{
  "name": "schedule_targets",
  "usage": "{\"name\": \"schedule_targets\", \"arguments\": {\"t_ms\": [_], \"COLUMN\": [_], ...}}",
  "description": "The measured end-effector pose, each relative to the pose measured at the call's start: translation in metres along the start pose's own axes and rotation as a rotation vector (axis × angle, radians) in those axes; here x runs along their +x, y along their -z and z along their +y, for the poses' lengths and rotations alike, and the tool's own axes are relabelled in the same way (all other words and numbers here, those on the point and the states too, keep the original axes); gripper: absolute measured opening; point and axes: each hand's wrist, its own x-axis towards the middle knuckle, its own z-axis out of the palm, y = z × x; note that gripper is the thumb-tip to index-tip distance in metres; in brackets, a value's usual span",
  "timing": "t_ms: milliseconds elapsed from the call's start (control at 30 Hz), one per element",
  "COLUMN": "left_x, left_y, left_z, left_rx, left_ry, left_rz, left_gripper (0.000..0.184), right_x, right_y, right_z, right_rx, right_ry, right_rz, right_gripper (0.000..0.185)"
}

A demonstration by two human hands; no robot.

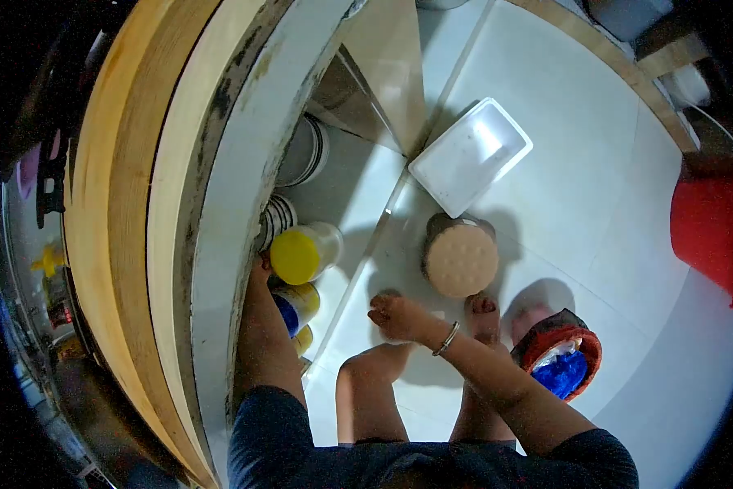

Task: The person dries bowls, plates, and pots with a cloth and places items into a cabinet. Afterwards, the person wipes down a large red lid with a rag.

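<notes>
My right hand (399,318), with a bracelet at the wrist, is closed above my knee; what its curled fingers hold, if anything, is hidden. My left arm reaches under the wooden shelf edge, and only a dark part of my left hand (262,267) shows beside a yellow-lidded jar (295,256); its fingers are hidden. Just below stands a second jar (303,301) with yellow and blue on it. Ahead of my foot, a round beige stool (462,259) with a bumpy top stands near a white rectangular tub (472,155).
To the right is a red-rimmed container (593,359) holding something blue. A red bucket (707,228) stands at the far right. Layered wooden boards (130,204) curve along my left. Stacked round containers (305,151) sit beneath them, beside a floor ridge.
</notes>
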Motion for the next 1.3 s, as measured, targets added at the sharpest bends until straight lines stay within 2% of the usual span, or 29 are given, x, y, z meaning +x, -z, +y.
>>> {"name": "schedule_targets", "arguments": {"t_ms": [67,167,200,267,300,400,467,533,567,600,667,733,767,800,833,867,933,1000,1067,1100,1133,1200,1267,1300], "left_x": [-0.009,-0.031,-0.039,-0.074,-0.095,-0.190,-0.267,-0.358,-0.359,-0.424,-0.473,-0.512,-0.533,-0.556,-0.573,-0.583,-0.596,-0.604,-0.606,-0.595,-0.584,-0.569,-0.540,-0.530], "left_y": [-0.003,-0.011,-0.011,-0.020,-0.022,-0.035,-0.047,-0.060,-0.050,-0.058,-0.050,-0.032,-0.025,-0.017,-0.007,0.004,0.033,0.069,0.103,0.118,0.132,0.164,0.192,0.202], "left_z": [0.001,0.002,0.001,0.001,0.002,0.002,0.007,0.025,-0.020,0.033,0.026,0.060,0.088,0.117,0.142,0.162,0.201,0.244,0.283,0.290,0.294,0.307,0.296,0.294], "left_rx": [0.015,0.066,0.090,0.174,0.235,0.554,0.805,0.972,0.553,0.649,0.298,0.589,0.568,0.544,0.522,0.508,0.254,-0.074,-0.311,-0.390,-0.468,-0.597,-0.681,-0.695], "left_ry": [-0.014,-0.041,-0.062,-0.112,-0.147,-0.277,-0.321,-0.283,-0.532,-1.054,-0.341,-0.760,-0.772,-0.735,-0.701,-0.715,-0.636,-0.353,-0.282,-0.294,-0.301,-0.044,0.122,0.176], "left_rz": [0.008,0.019,0.026,0.035,0.052,0.105,0.112,0.009,-0.027,-0.220,-0.319,-0.418,-0.395,-0.471,-0.548,-0.527,-0.567,-0.605,-0.493,-0.358,-0.223,0.000,-0.002,-0.005], "left_gripper": [0.016,0.017,0.017,0.018,0.018,0.019,0.020,0.021,0.015,0.021,0.020,0.019,0.019,0.018,0.018,0.018,0.018,0.017,0.019,0.022,0.025,0.019,0.013,0.012], "right_x": [-0.006,-0.013,-0.016,-0.025,-0.029,-0.044,-0.058,-0.077,-0.084,-0.087,-0.091,-0.096,-0.099,-0.099,-0.098,-0.098,-0.097,-0.091,-0.083,-0.079,-0.074,-0.060,-0.035,-0.019], "right_y": [0.026,0.038,0.036,0.029,0.038,0.073,0.091,0.107,0.117,0.132,0.161,0.165,0.166,0.171,0.177,0.182,0.181,0.176,0.166,0.160,0.151,0.131,0.096,0.077], "right_z": [-0.023,-0.033,-0.031,-0.027,-0.037,-0.081,-0.112,-0.145,-0.163,-0.189,-0.242,-0.257,-0.267,-0.286,-0.308,-0.332,-0.377,-0.418,-0.460,-0.486,-0.504,-0.535,-0.530,-0.529], "right_rx": [0.054,0.023,0.015,0.005,-0.007,-0.163,-0.096,-0.120,-0.122,-0.145,0.261,0.261,0.292,0.268,0.261,0.255,0.223,0.199,0.251,0.270,0.263,0.163,0.064,-0.107], "right_ry": [-0.124,-0.166,-0.164,-0.018,-0.003,0.178,0.040,0.041,0.010,0.045,-0.360,-0.354,-0.370,-0.352,-0.295,-0.240,-0.186,-0.131,0.010,0.116,0.119,0.021,0.360,0.368], "right_rz": [-0.031,-0.130,-0.134,0.001,-0.018,-0.015,-0.252,-0.255,-0.217,-0.246,-0.433,-0.433,-0.415,-0.427,-0.488,-0.550,-0.559,-0.562,-0.664,-0.663,-0.665,-0.676,-0.494,-0.455], "right_gripper": [0.031,0.029,0.029,0.028,0.028,0.026,0.022,0.022,0.023,0.023,0.025,0.027,0.028,0.028,0.029,0.030,0.027,0.024,0.023,0.025,0.025,0.028,0.038,0.040]}}
